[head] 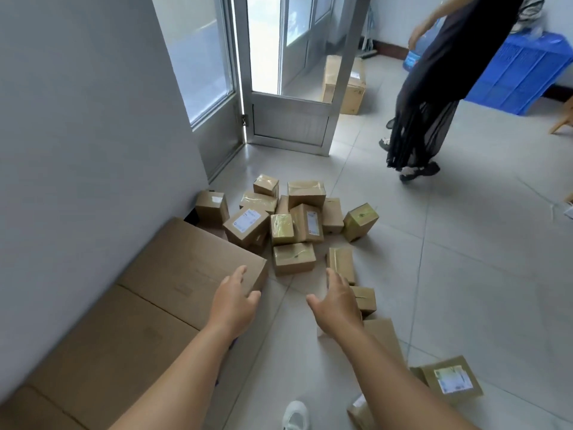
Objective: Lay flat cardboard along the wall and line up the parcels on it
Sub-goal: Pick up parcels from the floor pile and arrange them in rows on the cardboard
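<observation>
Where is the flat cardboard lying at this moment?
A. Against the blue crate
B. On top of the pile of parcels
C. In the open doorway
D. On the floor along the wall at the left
D: the flat cardboard lies on the floor beside the wall, with the left hand over its corner.

A glazed metal door (288, 88) stands open. Beyond it, a large carton (352, 94) sits on the tiled floor (465, 243). A person in a dark skirt (424, 119) stands near a blue crate (524, 72).
</observation>
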